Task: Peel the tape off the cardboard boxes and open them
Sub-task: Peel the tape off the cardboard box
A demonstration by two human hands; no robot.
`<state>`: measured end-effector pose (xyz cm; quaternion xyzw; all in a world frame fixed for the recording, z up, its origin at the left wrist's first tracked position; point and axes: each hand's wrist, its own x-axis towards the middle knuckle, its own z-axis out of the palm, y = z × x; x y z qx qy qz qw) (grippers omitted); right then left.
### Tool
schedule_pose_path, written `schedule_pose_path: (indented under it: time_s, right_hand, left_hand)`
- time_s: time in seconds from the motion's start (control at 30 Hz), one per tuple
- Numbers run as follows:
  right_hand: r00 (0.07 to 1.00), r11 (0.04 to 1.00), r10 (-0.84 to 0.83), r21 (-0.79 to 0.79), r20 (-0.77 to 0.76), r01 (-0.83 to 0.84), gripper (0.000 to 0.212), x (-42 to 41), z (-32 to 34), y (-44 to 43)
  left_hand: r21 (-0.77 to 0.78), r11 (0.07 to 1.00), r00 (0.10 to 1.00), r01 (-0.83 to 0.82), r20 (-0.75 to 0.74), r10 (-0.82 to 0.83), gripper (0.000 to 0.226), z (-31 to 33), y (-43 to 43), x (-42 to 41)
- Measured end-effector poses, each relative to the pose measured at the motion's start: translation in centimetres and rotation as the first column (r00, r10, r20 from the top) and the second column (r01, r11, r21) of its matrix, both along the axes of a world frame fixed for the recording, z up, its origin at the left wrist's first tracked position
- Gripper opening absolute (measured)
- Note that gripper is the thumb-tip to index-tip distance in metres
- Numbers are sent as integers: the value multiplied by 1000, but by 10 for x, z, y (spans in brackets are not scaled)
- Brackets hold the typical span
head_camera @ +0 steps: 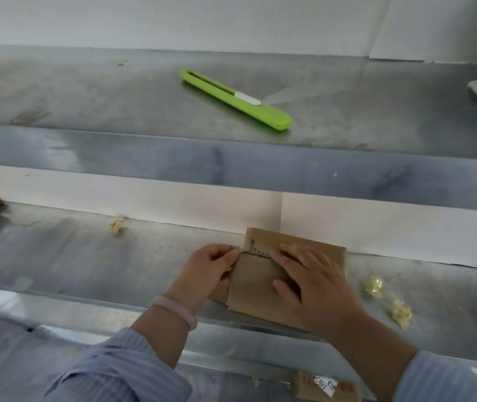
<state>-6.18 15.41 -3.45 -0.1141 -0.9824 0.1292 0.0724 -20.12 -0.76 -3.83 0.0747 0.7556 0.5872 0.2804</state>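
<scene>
- The steel counter (pixel 86 256) fills the lower half of the frame. It serves as the work surface, so that the box can be pressed down against something firm.
- A steel shelf (pixel 86 91) runs across the upper half, behind and above the counter. It appears to be used for parking tools out of the way.
- The box (pixel 260 280), brown cardboard, lies flat at lower centre, close to the counter's near edge and within easy reach. Its seam is turned upward, and its left edge looks torn.
- The right hand (pixel 315 282) is laid on top of the box, right of centre. Its fingers (pixel 289 256) are spread nearly straight and pressed flat, with the tips at the seam. The box is probably being held steady this way against the pull.
- The left hand (pixel 211 268) is set at the seam's left end with the wrist bent inward. Its fingers (pixel 228 255) are curled and pinched against the thumb on the box's edge. Whether a tape end is caught between them cannot be told.
- A green knife (pixel 235 98) lies on the shelf at upper centre, well apart from both hands. It is untouched, so the peeling is judged to be done by hand.
- A second box (pixel 327 387) with a white label is seen at the bottom edge, below the counter.
- Yellowish tape wads (pixel 373 285) lie on the counter right of the box, apparently discarded.
- A pale bracelet (pixel 179 310) is worn on the left wrist.
</scene>
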Motion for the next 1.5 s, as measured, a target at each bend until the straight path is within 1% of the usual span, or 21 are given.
schedule_pose_path:
  time_s: [0.13,0.17,0.23,0.27,0.33,0.43,0.57,0.63,0.7,0.77,0.87,0.9,1.0,1.07,1.13,1.17,1.2,1.27,1.37,1.43,1.5]
  right_hand:
    - [999,999,-36,-29,18,37,58,-1,6,-1]
    - [998,997,-59,-39,7,59,55,-3,8,-3]
    - [994,993,-106,-45,24,107,44,-10,15,-12]
    - [991,992,-124,-32,46,125,42,-14,16,-18]
    - [985,987,-160,21,67,159,44,-20,16,-28]
    - [975,974,-219,62,31,217,50,-22,10,-37]
    - [968,959,-251,128,-16,251,43,-21,5,-40]
    - [966,956,-257,136,-33,259,41,-23,4,-41]
    - [962,953,-268,135,-43,271,41,-24,4,-40]
    - [961,952,-269,134,-65,276,40,-25,3,-40]
    - [960,952,-262,136,-104,275,39,-25,1,-40]
    - [958,951,-264,136,-112,278,39,-25,1,-39]
    - [958,953,-262,123,-119,276,39,-24,2,-39]
    - [960,958,-255,102,-120,267,40,-24,1,-38]
    - [960,962,-253,76,-120,263,40,-23,2,-37]
    - [960,963,-253,66,-123,262,40,-23,2,-36]
    - [959,963,-253,58,-126,262,40,-23,2,-36]
    - [958,963,-257,46,-125,265,40,-23,2,-36]
    - [955,961,-270,22,-122,275,40,-25,4,-35]
    - [952,958,-286,-13,-108,286,42,-26,6,-34]
    - [955,955,-293,-69,-50,289,52,-30,11,-32]
  left_hand:
    - [52,988,987,147,50,-150,17,-6,-15,-13]
    - [46,980,981,192,30,-193,19,-8,-17,-15]
    - [-20,968,965,249,-79,-250,20,-10,-18,-15]
    - [-49,969,962,243,-119,-247,19,-11,-16,-13]
    - [-109,971,953,211,-197,-229,20,-13,-12,-12]
    - [-206,956,904,209,-333,-269,23,-24,-11,-15]
    - [-240,941,812,237,-482,-328,29,-31,-12,-16]
    - [-222,943,789,249,-518,-331,30,-31,-13,-17]
    - [-168,953,806,251,-509,-302,30,-30,-15,-24]
    - [-106,950,842,294,-442,-310,27,-24,-18,-33]
    - [41,935,925,351,-173,-340,14,-13,-21,-45]
    - [83,937,938,340,-106,-331,13,-11,-21,-47]
    - [141,941,950,306,23,-312,19,-5,-17,-45]
    - [187,950,957,248,107,-271,21,-1,-12,-41]
    - [220,956,963,195,141,-229,22,6,-7,-38]
    - [218,955,966,202,114,-231,22,9,-5,-37]
    - [187,954,967,235,50,-248,21,11,-4,-37]
    - [75,948,946,308,-131,-297,19,15,-2,-35]
    - [-72,927,858,368,-358,-369,20,22,5,-33]
    - [-137,903,788,407,-448,-423,21,28,10,-31]
    - [-167,891,750,422,-488,-447,21,29,15,-31]
